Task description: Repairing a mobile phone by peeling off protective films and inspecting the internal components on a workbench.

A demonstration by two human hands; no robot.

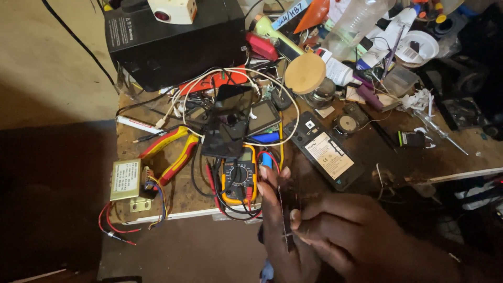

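thin dark flat panel (286, 212), edge-on, between both hands (314, 230)

Small electronics / phone repair workshop, informal setup. Evidence: worn wooden table (157, 207) buried in gear. Yellow multimeter (239, 178) with red and black leads, red-and-yellow handled pliers (170, 152), small transformer (126, 179) with loose coloured wires. Several phones stacked mid-table (230, 123), 1 opened phone with its back off and battery exposed (329, 153). White charger cables (209, 78) tangled around them. Big black battery-type box (173, 36) at the back. Loose round speaker part (346, 124), screwdriver (443, 131), plastic bottle (356, 23), tubes and small tubs along the far edge. Bare wall, dim light, no proper storage.
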